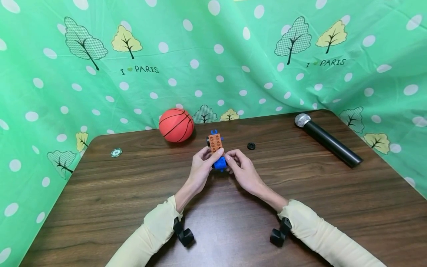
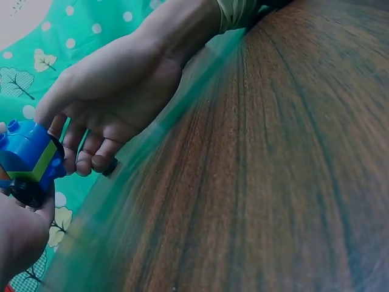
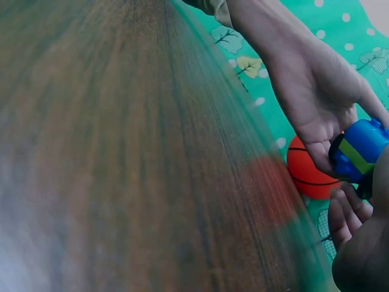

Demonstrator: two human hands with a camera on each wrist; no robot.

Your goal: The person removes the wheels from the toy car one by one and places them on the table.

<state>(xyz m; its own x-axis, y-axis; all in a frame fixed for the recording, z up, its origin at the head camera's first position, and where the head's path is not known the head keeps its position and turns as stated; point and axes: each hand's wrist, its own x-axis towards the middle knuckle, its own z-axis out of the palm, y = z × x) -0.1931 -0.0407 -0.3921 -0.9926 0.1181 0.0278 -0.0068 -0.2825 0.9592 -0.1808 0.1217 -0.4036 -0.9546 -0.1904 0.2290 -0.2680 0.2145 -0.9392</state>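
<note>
A toy block car [image 1: 215, 141], with an orange studded brick at its far end and a blue brick [image 1: 220, 163] at its near end, is held between both hands above the table. My left hand [image 1: 200, 168] grips its left side, thumb over the top where orange meets blue. At the blue end, my right hand [image 1: 245, 172] pinches the right side. Black wheels [image 2: 27, 191] flank that end, and a lime-green strip [image 3: 355, 156] runs below the blue. On the orange part's left sits a black wheel; a bare blue peg [image 1: 222, 139] sticks out on its right.
A loose black wheel [image 1: 251, 146] lies on the wooden table [image 1: 116, 200] beyond my right hand. Further back are a red toy basketball [image 1: 176, 125], a poker chip [image 1: 116, 152] at left and a microphone [image 1: 328, 141] at right. A green polka-dot cloth [image 1: 213, 63] hangs behind the table.
</note>
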